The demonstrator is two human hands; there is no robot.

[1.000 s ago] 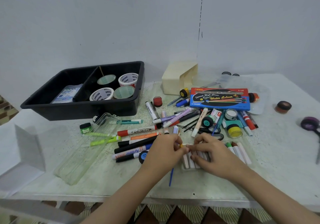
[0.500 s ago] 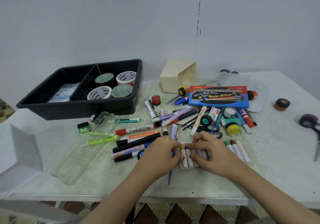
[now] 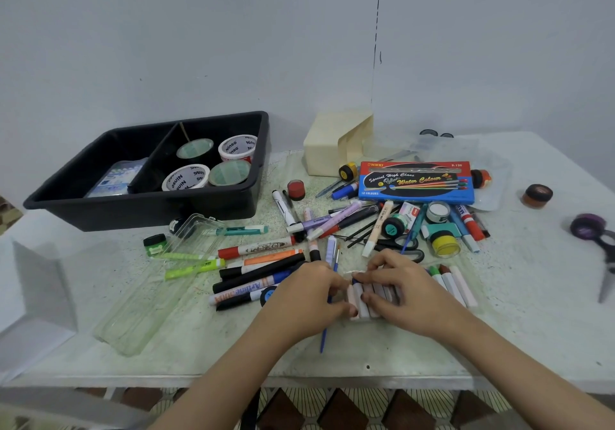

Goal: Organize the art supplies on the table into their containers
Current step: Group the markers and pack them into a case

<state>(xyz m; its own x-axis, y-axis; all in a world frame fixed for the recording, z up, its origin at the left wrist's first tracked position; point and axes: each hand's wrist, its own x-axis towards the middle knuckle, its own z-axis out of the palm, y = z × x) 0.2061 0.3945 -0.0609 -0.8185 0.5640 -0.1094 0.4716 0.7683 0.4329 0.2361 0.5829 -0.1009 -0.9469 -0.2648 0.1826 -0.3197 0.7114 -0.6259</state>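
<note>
Head view: both hands work over a row of crayons lying side by side near the front edge of the table. The left hand curls its fingers against the left end of the row, thumb touching the outermost stick. The right hand pinches a blue-tipped stick between thumb and forefinger, its other fingers bent over the row. More sticks lie just right of it. A heap of markers sits left of the hands, beside a clear case. A black tray behind holds tape rolls in its right compartment.
</note>
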